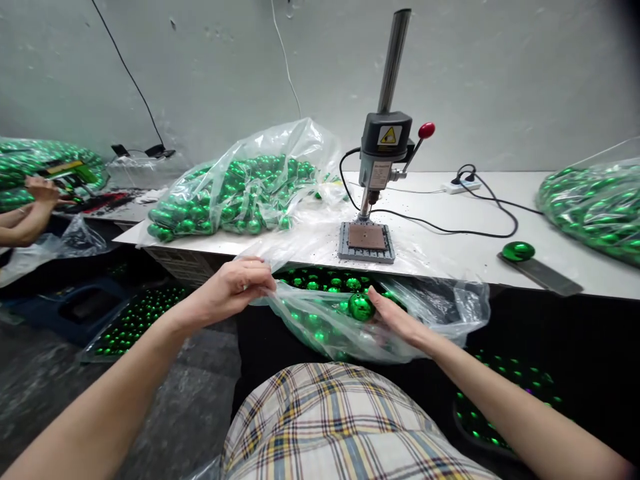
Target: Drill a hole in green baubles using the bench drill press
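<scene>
Head view, left hand (249,281): pinches clear bag (293,320) by its edge
Right hand (395,315): holds green ball (361,307) at the bag's mouth
Ball: may slip, being smooth
Bag: could spill if dropped

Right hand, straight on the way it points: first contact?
The shiny round green ball touching the right hand's thumb. Past that, probably more shiny green balls in the clear plastic bag; depth is hard to judge from one view.
</scene>
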`<action>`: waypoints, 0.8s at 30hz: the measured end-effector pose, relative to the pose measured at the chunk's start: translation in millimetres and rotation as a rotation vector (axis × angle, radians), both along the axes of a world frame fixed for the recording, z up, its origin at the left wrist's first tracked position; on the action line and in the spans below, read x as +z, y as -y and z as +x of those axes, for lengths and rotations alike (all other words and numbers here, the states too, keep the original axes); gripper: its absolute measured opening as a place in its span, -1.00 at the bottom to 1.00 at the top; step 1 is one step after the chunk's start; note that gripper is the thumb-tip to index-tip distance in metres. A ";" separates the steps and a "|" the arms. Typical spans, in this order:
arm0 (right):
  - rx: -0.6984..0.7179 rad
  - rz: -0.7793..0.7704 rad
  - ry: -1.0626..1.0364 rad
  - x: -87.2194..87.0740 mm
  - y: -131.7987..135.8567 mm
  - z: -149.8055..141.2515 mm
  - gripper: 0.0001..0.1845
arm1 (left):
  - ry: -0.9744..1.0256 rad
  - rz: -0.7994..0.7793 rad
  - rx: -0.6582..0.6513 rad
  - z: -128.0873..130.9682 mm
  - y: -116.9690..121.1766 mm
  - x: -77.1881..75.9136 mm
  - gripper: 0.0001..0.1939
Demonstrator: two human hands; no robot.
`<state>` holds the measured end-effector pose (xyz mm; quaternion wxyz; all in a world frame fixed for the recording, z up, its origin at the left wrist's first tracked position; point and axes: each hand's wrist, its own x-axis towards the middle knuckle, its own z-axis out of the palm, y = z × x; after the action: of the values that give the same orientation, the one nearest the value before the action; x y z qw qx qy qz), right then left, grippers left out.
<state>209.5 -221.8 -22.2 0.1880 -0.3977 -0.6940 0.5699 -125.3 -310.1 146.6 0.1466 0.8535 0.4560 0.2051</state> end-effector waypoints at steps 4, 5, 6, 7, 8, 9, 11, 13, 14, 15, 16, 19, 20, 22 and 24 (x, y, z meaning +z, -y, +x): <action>0.101 -0.035 -0.004 29.8 -6.3 34.5 -0.19 | 0.113 -0.127 0.009 2.0 -11.7 -8.2 -0.71; 0.138 -0.040 -0.012 32.4 -2.9 41.3 -0.08 | 0.149 -0.168 0.025 0.7 -14.8 -11.7 -0.72; 0.181 -0.036 0.001 32.4 2.0 45.4 0.06 | 0.182 -0.214 0.055 -1.7 -18.3 -16.3 -0.71; 0.227 -0.018 0.046 30.3 7.8 46.4 0.20 | 0.205 -0.266 0.093 -5.1 -22.0 -21.8 -0.70; 0.273 0.013 0.112 26.4 13.7 44.1 0.27 | 0.213 -0.312 0.130 -9.1 -25.9 -28.2 -0.67; 0.313 0.050 0.186 21.6 18.6 39.2 0.26 | 0.198 -0.339 0.165 -13.3 -29.5 -35.1 -0.63; 0.353 0.121 0.294 12.1 21.7 25.7 0.02 | 0.075 -0.366 0.199 -19.4 -34.2 -48.2 -0.58; 0.343 0.130 0.306 6.2 11.6 17.4 -0.34 | -0.135 -0.369 0.185 -19.0 -34.0 -56.7 -0.57; 0.338 0.116 0.300 5.2 1.9 18.4 -0.46 | -0.245 -0.375 0.162 -15.7 -32.1 -58.4 -0.56; 0.341 0.092 0.303 5.6 -9.7 23.7 -0.51 | -0.339 -0.384 0.129 -10.6 -29.2 -58.4 -0.57; 0.347 0.061 0.308 7.2 -22.0 32.9 -0.48 | -0.399 -0.384 0.091 -4.0 -25.8 -56.9 -0.63; 0.408 -0.047 0.287 17.2 -52.4 71.2 -0.28 | -0.341 -0.353 -0.091 17.9 -17.4 -46.1 -0.75; 0.426 -0.077 0.267 21.4 -58.6 82.2 -0.22 | -0.266 -0.354 -0.150 23.6 -16.3 -41.5 -0.74; 0.448 -0.117 0.233 29.0 -65.2 94.4 -0.18 | -0.108 -0.388 -0.196 30.0 -17.0 -32.6 -0.77; 0.468 -0.139 0.224 34.6 -66.9 93.9 -0.22 | -0.006 -0.483 -0.152 30.1 -19.2 -25.5 -0.80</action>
<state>303.4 -154.9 12.4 -0.0546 -0.2991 -0.7427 0.5966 -95.2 -290.9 121.1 0.3600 0.8262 0.4266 0.0760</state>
